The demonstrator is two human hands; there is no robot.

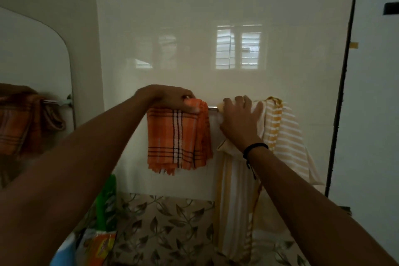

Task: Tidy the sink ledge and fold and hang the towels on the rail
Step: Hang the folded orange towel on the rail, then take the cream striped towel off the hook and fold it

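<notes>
An orange checked towel hangs folded over the chrome rail on the wall. My left hand lies on its top fold at the rail, fingers curled over the cloth. To the right a long white-and-yellow striped towel drapes over the same rail and reaches far down. My right hand rests on this towel just under the rail, fingers spread over the top of it. A black band circles my right wrist.
A mirror at the left reflects the orange towel and rail. A green bottle and colourful packets stand at the lower left. Leaf-patterned tiles run below the towels. A dark door edge runs down the right.
</notes>
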